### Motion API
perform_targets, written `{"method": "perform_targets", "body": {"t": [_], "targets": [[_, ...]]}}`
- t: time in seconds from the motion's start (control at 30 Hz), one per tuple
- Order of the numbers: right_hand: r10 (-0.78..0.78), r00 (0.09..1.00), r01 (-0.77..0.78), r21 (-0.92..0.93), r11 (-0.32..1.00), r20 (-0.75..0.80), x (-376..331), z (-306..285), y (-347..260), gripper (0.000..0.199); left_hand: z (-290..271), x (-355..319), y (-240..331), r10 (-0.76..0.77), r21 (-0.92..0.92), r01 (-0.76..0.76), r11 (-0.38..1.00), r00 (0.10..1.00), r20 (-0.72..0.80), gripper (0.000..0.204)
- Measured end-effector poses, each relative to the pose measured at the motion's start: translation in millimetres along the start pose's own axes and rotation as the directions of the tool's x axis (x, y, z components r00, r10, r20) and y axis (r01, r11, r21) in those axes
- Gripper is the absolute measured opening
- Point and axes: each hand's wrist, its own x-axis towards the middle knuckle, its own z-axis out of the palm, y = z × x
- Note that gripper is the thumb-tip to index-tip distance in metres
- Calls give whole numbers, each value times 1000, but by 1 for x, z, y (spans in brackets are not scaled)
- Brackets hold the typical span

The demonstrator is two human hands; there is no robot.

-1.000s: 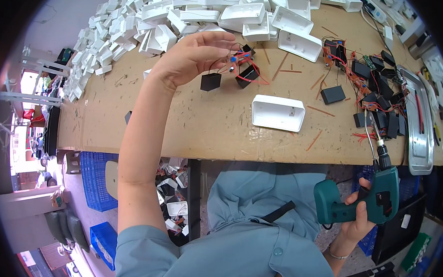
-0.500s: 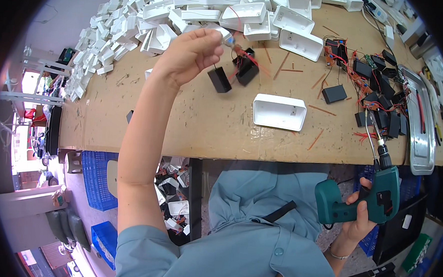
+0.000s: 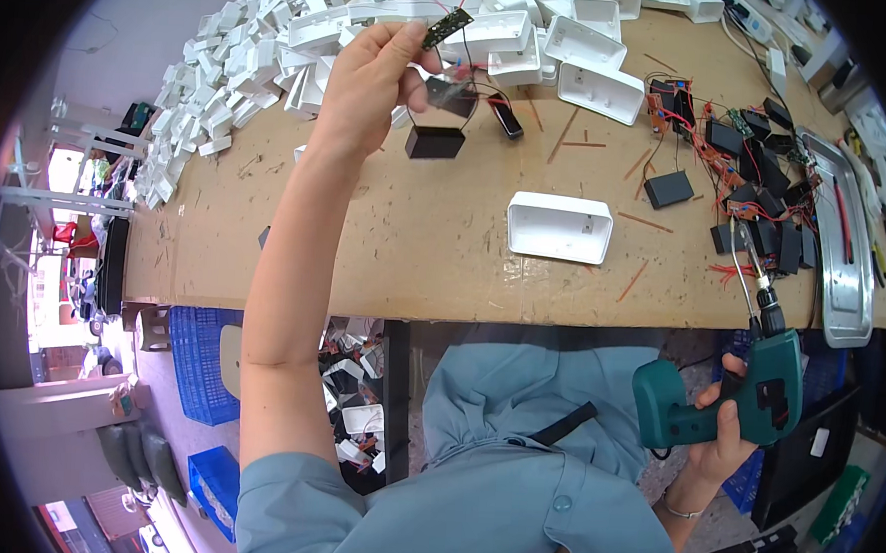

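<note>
A small wired circuit board is pinched in the raised left hand, its long axis slanting up to the right, black boxes dangling below on thin wires above the worktop. The right hand grips a green electric screwdriver, bit pointing up-left toward the worktop edge.

1 green drill, 1 steel tray, 2 hands

Left hand raised, pinching grip, right hand low, fisted
</note>
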Motion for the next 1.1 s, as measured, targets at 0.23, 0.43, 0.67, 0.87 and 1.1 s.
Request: {"method": "perform_targets", "body": {"t": [0.23, 0.43, 0.67, 0.87, 1.1], "targets": [[13, 997, -14, -8, 1000, -72, 1, 4, -3, 56, 1, 7, -7, -111, -24, 110, 994, 994, -15, 27], [10, 1000, -10, 15, 1000, 17, 1, -3, 0, 54, 10, 0, -9, -164, 191, 167, 967, 986, -33, 29], [0, 1000, 0, 21, 1000, 25, 0, -3, 0, 52, 2, -8, -25, -149, 186, 167, 968, 983, -109, 32], [4, 1000, -4, 4, 1000, 10, 0, -2, 1, 51, -12, -12, -46, 12, 332, 19, 943, 996, -90, 30], [0, 1000, 0, -2, 1000, 30, -2, -1, 1, 53, -12, -19, -50, 96, 248, -65, 966, 989, -116, 31]]}}
